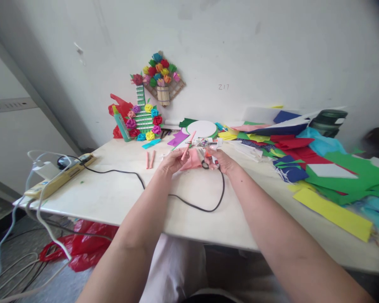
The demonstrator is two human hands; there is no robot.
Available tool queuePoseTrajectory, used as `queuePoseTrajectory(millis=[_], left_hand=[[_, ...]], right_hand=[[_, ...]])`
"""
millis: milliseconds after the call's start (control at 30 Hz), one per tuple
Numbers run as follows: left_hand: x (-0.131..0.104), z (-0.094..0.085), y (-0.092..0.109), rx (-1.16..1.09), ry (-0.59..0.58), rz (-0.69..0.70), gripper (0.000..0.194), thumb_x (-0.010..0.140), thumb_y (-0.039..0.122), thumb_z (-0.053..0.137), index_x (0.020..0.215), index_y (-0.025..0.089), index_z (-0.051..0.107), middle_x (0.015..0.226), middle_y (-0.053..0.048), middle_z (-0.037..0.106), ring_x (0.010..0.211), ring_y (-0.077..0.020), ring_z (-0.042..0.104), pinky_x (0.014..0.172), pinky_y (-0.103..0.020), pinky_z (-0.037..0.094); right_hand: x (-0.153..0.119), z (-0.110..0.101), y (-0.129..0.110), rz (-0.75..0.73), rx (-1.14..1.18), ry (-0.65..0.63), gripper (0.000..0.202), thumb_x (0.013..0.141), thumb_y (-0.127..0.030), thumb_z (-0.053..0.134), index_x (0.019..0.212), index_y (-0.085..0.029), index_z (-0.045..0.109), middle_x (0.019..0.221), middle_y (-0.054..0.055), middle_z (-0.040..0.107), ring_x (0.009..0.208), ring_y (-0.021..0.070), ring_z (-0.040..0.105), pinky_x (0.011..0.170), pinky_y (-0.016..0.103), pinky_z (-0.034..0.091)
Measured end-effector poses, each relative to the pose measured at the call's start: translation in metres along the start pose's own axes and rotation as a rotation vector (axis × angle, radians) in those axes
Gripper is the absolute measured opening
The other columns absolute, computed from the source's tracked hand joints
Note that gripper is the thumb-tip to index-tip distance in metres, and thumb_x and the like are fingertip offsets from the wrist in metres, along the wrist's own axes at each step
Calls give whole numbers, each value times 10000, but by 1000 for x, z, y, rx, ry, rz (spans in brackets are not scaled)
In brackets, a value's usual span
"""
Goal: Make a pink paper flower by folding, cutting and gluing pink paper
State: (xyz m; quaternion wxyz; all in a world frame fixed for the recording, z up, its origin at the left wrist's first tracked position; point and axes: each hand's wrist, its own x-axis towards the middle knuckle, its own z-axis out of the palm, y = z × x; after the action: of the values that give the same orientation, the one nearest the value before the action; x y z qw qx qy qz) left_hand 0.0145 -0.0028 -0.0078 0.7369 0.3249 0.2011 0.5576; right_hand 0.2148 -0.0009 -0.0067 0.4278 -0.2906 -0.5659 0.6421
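My left hand is closed on a rolled pink paper strip, which tilts up to the right. My right hand grips a white glue gun, its nozzle pointing left toward the pink roll. Whether nozzle and paper touch, I cannot tell. Between my hands lies a piece of pink paper, with the dark handle of a pair of scissors beside it. Two more pink rolls rest on the table to the left of my left hand.
A black cord runs across the table to a yellow power strip at left. Paper-flower crafts and a glue bottle stand at the back. Colored paper sheets and a dark green container fill the right side.
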Motion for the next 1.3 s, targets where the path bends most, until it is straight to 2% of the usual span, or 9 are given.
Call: queuePoseTrajectory(millis=[200,467,667,767,833,933,1067,1200,1300], left_hand=[[2,-5,-1,191,-116,4,43,666,44,570,665,51,613,580,-56,552,517,-78,501,429,-147,363],[3,-7,-1,341,-142,10,75,627,115,649,623,52,607,582,-63,566,481,-68,478,450,-173,338],[2,-6,-1,386,-146,35,84,654,143,629,621,69,606,560,-45,538,470,-68,463,459,-182,359],[3,-7,0,352,-125,37,62,653,128,625,632,72,610,571,-44,536,510,-77,488,464,-170,371],[4,-6,0,310,-83,39,23,638,93,616,647,72,617,578,-40,538,536,-78,500,481,-163,389],[2,-3,1,277,-20,53,49,628,71,600,667,64,629,576,-36,544,533,-69,494,480,-151,395],[2,-1,2,289,20,61,57,643,87,593,667,58,636,537,-23,521,495,-57,469,449,-141,376],[4,-3,1,304,40,66,43,646,84,601,661,58,632,555,-30,537,496,-56,483,464,-145,391],[4,-2,0,298,83,68,32,647,76,600,655,63,628,556,-33,545,501,-67,500,469,-154,403]], right_hand=[[1,-2,-1,-34,21,123,379,676,-505,640,613,-142,551,455,-6,542,263,44,331,292,209,318],[6,-13,0,-65,71,367,412,661,-540,648,665,-145,528,466,-21,530,274,39,329,282,198,307],[8,-20,0,-126,-14,587,421,666,-566,623,687,-156,529,453,-34,507,289,51,354,293,197,300],[9,-26,0,-154,-225,687,410,682,-568,594,709,-162,547,463,-31,507,313,63,374,330,204,319],[10,-31,0,-110,-495,792,403,696,-566,571,735,-165,579,491,-6,538,386,100,465,396,219,367],[8,-36,-2,31,-995,939,405,703,-555,557,801,-169,629,671,78,642,668,204,615,573,278,440],[3,-38,-5,224,-1387,916,367,752,-467,525,931,-171,647,923,140,663,894,269,614,723,339,437],[1,-39,-5,319,-1510,797,306,758,-312,512,983,-151,643,979,157,653,944,275,604,752,342,430],[3,-39,-3,364,-1532,702,307,750,-277,521,1005,-151,637,1012,153,645,960,274,599,752,336,433]])
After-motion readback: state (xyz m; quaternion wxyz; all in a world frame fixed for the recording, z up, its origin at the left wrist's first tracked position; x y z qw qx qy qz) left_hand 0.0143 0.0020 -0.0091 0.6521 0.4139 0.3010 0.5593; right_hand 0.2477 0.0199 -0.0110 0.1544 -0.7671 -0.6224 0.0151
